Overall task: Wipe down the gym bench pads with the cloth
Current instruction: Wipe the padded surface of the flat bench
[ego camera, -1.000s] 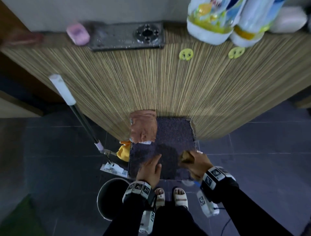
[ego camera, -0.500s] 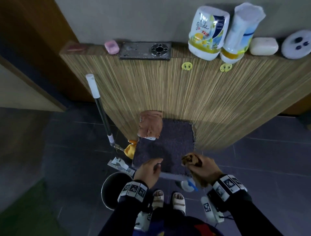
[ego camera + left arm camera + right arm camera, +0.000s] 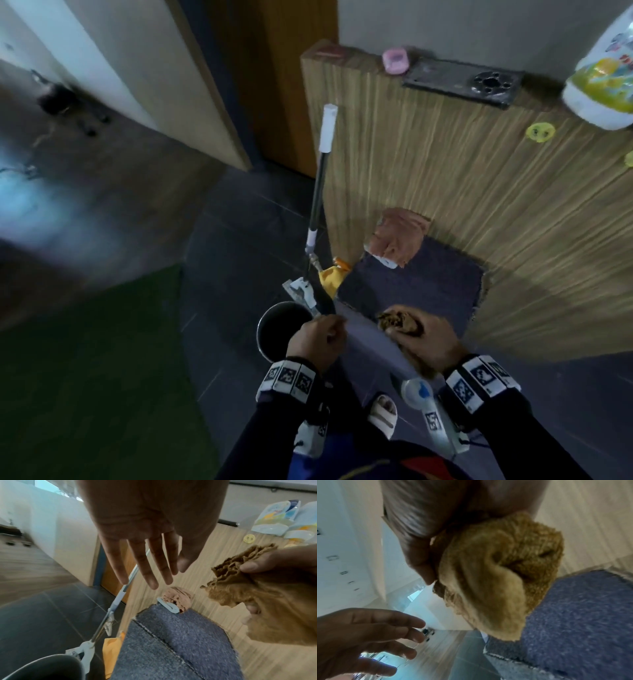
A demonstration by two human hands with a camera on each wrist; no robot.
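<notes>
Bench pad (image 3: 411,291), grey-blue fabric, seen stretching ahead toward wooden cabinet (image 3: 479,192), long axis lying fore-aft. Brown cloth (image 3: 397,320) bunched in right hand (image 3: 424,342) above pad's near end, nearer hand. Left hand (image 3: 150,536) held empty, fingers extended, off pad's left edge.

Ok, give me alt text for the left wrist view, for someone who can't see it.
An open left hand, fingers straight, hovers above a blue-grey padded bench, while the right hand beside it grips a bunched tan cloth. A second crumpled cloth lies at the pad's far end, and a mop handle leans at the left over dark floor tiles.
</notes>
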